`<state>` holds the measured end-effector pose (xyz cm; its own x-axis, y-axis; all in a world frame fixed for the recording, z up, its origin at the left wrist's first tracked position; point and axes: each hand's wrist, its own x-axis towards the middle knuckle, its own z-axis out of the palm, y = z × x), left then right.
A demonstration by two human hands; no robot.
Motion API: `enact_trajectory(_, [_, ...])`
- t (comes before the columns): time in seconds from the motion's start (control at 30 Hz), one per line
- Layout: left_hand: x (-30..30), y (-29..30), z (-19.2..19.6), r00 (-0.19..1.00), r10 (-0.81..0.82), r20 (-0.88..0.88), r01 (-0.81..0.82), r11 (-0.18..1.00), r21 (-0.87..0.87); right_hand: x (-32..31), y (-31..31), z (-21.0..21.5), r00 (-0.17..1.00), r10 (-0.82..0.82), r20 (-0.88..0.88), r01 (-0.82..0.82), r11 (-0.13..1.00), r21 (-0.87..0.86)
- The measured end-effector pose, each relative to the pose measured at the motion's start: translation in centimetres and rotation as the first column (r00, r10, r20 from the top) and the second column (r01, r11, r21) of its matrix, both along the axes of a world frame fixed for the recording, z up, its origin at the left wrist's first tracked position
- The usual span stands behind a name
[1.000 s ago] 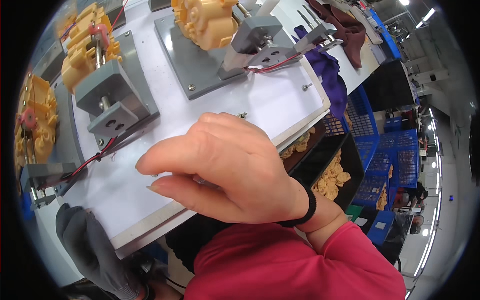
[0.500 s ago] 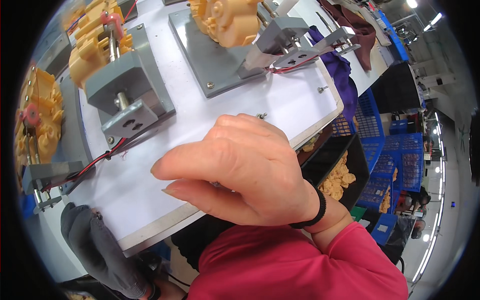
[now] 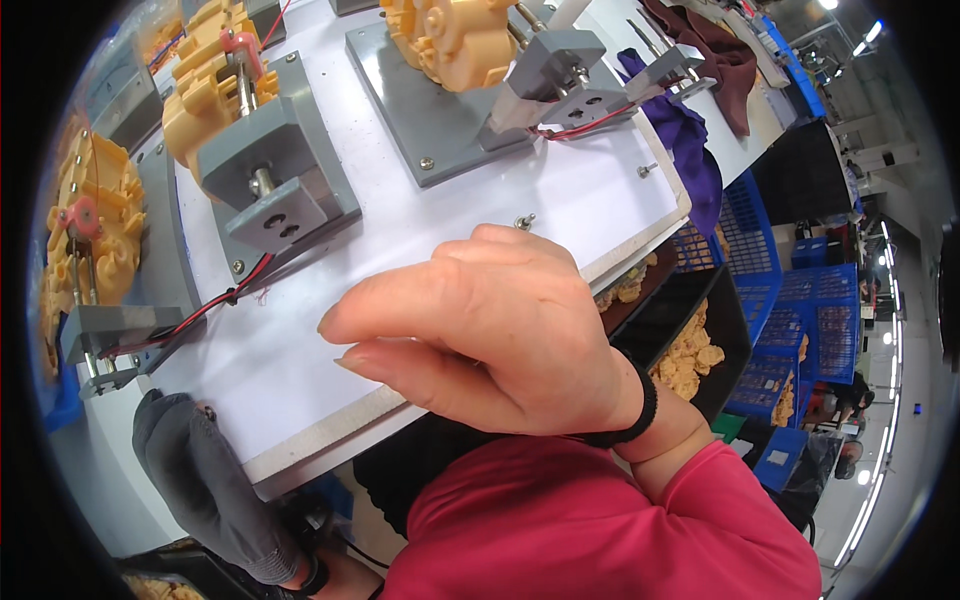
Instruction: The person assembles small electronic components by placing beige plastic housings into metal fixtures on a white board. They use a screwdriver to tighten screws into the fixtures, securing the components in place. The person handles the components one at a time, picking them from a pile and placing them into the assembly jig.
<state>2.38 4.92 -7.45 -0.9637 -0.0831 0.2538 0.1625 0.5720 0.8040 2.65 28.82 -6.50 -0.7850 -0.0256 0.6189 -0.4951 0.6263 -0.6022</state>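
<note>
My bare right hand (image 3: 490, 335) is held over the front edge of the white board (image 3: 300, 390). Its fingers are curled under and its thumb lies close to the index finger. Whatever the curled fingers hold, if anything, is hidden. Just beyond the knuckles a small metal toggle switch (image 3: 525, 221) lies on the board, with a similar small part (image 3: 647, 170) farther right. My left hand (image 3: 195, 470), in a grey glove, is closed beside the board's left front corner. A tiny dark spot shows at its fingertips, too small to name.
Grey fixtures (image 3: 275, 160) with red and black wires bear yellow plastic housings (image 3: 450, 45) at the back and left. Purple cloth (image 3: 685, 140) hangs at the board's right edge. Below stand a black bin (image 3: 735, 330) of yellow parts and blue crates (image 3: 820, 310).
The whole view has shifted slightly, so fixtures and board sit a little farther right. Both hands keep nearly the same pose. More of the toggle switch shows beyond my right knuckles.
</note>
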Motion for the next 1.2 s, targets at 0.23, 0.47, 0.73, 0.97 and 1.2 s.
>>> enact_trajectory(0.23, [-0.20, -0.07, -0.08, 1.000, -0.027, -0.013, 0.026, 0.999, -0.037, -0.09, -0.09, -0.51, 0.999, -0.014, -0.042, 0.013, 1.000, -0.022])
enact_trajectory(0.47, [-0.35, 0.10, 0.15, 0.999, -0.047, -0.017, 0.047, 0.998, -0.049, -0.23, -0.18, -0.77, 0.997, -0.018, -0.077, 0.017, 1.000, -0.023])
enact_trajectory(0.73, [-0.45, 0.16, 0.23, 1.000, -0.021, -0.007, 0.020, 0.998, -0.058, -0.26, -0.21, -0.73, 0.995, -0.025, -0.095, 0.023, 1.000, -0.015])
enact_trajectory(0.97, [-0.72, 0.03, 0.41, 0.999, -0.032, 0.006, 0.033, 0.997, -0.075, -0.32, -0.15, -0.82, 0.994, -0.026, -0.104, 0.024, 0.999, -0.022])
enact_trajectory(1.2, [-0.82, -0.08, -0.12, 0.999, -0.035, -0.035, 0.033, 0.998, -0.060, -0.28, -0.10, -0.80, 0.995, -0.028, -0.093, 0.027, 1.000, -0.014])
